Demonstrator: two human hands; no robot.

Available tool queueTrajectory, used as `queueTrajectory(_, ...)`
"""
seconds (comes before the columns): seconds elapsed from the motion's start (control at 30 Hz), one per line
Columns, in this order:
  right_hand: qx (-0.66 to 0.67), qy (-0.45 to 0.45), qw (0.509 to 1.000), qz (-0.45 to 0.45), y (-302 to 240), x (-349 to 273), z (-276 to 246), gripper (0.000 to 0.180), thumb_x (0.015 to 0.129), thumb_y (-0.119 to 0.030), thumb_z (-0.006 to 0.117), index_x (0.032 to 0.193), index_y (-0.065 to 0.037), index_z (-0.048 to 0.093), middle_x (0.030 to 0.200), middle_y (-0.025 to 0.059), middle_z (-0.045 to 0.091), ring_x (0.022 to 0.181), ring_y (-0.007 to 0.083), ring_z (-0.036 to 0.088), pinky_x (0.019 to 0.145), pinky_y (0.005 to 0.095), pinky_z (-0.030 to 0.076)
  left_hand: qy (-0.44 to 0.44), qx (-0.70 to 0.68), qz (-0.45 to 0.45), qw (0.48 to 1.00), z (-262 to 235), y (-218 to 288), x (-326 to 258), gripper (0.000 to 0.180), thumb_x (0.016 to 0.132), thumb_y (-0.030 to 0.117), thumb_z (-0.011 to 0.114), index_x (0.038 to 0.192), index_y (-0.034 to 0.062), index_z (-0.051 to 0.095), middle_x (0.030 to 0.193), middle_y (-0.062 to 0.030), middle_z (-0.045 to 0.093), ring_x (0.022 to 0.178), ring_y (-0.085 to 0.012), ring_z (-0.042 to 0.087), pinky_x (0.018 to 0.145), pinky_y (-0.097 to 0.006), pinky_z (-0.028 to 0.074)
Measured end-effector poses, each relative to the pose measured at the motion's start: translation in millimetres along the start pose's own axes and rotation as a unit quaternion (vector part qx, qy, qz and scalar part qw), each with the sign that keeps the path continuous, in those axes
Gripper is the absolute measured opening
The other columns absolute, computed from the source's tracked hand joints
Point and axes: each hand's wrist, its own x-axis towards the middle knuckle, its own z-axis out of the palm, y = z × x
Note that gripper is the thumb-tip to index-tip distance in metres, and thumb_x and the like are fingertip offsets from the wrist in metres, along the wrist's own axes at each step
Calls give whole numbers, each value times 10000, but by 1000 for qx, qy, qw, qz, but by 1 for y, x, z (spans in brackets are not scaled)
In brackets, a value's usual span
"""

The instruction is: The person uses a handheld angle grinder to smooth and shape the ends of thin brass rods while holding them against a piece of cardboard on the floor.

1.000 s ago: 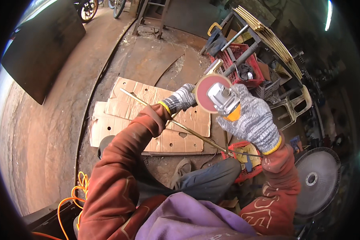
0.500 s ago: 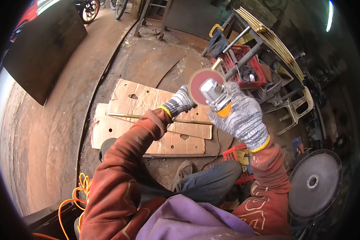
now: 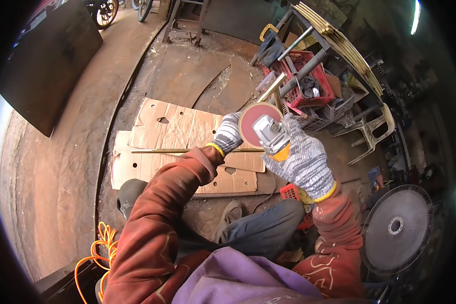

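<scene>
My right hand (image 3: 303, 159), in a grey knit glove with a yellow cuff, is closed around an angle grinder (image 3: 269, 133) with a reddish-brown disc (image 3: 250, 121). Close to the disc's left edge is my left hand (image 3: 229, 133), gloved alike. Its fingertips are hidden behind the disc, but it appears to grip a brass-coloured tube piece (image 3: 271, 88) that sticks out beyond the disc in a branched shape. Below my left wrist, a long brass-coloured rod (image 3: 159, 151) lies across flattened cardboard (image 3: 159, 119) on the floor.
A red crate (image 3: 314, 83) stands at the far right, beneath a rack carrying brass-coloured rods (image 3: 334, 38). Near it is a pale plastic chair frame (image 3: 372, 129). A round fan grille (image 3: 382, 238) is at my right, an orange cable (image 3: 104, 243) at my left. A dark sheet (image 3: 50, 71) leans farther off.
The grinder's disc has come slightly nearer to me, and my left hand has shifted a little right. More of the tube piece now shows beyond the disc. The whole view has shifted slightly.
</scene>
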Motion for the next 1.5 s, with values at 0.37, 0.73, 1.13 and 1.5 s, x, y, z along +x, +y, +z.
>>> queueTrajectory(0.37, 50, 70, 996, 17, -9, 7, -4, 798, 742, -380, 901, 1355, -51, 511, 1071, 184, 729, 907, 391, 735, 790, 453, 598, 34, -97, -9, 995, 30, -3, -13, 246, 932, 229, 673, 1084, 48, 740, 966, -194, 750, 883, -361, 719, 741, -416, 568)
queueTrajectory(0.73, 81, 63, 991, 82, 7, -7, -4, 760, 783, -397, 875, 1360, -73, 500, 1123, 166, 717, 943, 308, 744, 831, 419, 595, 31, -154, -144, 977, 31, 4, -4, 264, 932, 271, 673, 1031, 32, 726, 852, -263, 690, 817, -452, 680, 708, -481, 532)
queueTrajectory(1.13, 908, 2, 395, 141, 114, -165, 136, 769, 809, -518, 775, 1228, 83, 544, 998, 214, 665, 828, 356, 722, 753, 448, 630, -164, -231, -357, 890, -4, -17, -18, 482, 1033, 497, 552, 1048, 84, 800, 661, -40, 633, 483, -167, 527, 473, -347, 467)
queueTrajectory(1.5, 985, -42, 166, -24, 164, -185, 197, 478, 741, -527, 753, 905, -156, 500, 712, 35, 542, 701, 209, 537, 667, 386, 469, 8, -123, -350, 928, 8, -42, -14, 554, 1078, 537, 463, 977, 136, 832, 549, -49, 546, 494, -176, 482, 486, -385, 445)
